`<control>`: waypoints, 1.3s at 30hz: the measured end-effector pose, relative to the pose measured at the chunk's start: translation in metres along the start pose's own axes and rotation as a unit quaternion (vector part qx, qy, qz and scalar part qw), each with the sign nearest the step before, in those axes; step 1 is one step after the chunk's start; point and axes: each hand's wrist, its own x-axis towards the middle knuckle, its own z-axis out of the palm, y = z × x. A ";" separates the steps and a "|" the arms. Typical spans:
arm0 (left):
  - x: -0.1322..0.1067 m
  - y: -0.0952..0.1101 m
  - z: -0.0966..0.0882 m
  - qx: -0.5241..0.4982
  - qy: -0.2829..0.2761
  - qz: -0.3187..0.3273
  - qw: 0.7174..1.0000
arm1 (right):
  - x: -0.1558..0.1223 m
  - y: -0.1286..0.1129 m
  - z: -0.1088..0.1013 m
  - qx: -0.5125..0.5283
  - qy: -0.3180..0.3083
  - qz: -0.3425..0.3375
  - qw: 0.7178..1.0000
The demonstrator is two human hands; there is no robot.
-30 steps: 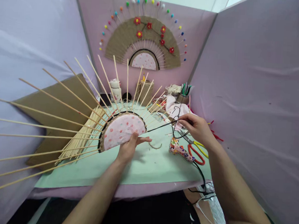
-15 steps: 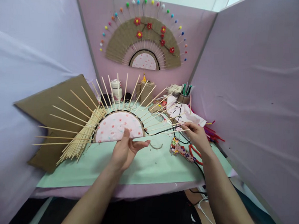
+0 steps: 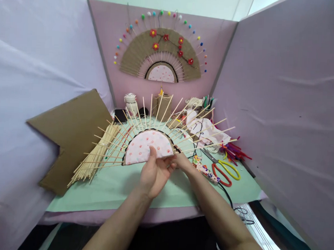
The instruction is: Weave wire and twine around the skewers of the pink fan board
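Note:
My left hand holds up a half-round fan frame covered in pink flowered cloth, thumb on its front and fingers behind. Thin wooden sticks radiate from its curved edge, which has a black cord along it. My right hand is at the frame's lower right corner, fingers closed there, mostly hidden behind my left hand. What it pinches I cannot make out. Both hands are above the pale green table mat.
A bundle of loose sticks and a brown cardboard sheet lie at left. Scissors, a patterned glue gun and pink cloth lie at right. A finished fan hangs on the back wall above jars and twine.
The frame has swung to the right and turned more upright. My right hand has come in from the right, away from the black cord, to the frame's lower right corner.

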 end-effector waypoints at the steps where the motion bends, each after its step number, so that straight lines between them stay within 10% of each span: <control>1: 0.004 0.001 -0.003 0.004 0.005 0.017 1.000 | -0.002 0.001 -0.004 -0.017 0.008 -0.003 1.000; 9: 0.031 -0.005 -0.024 0.012 0.059 0.146 0.988 | -0.040 -0.037 -0.028 -0.134 0.217 -0.138 0.957; 26: 0.033 -0.028 -0.034 0.049 0.136 0.235 0.961 | -0.042 -0.063 0.001 -0.064 0.219 -0.079 0.970; 39: 0.030 -0.027 -0.033 0.030 0.089 0.208 0.974 | -0.056 -0.051 0.009 -0.286 0.255 -0.220 0.897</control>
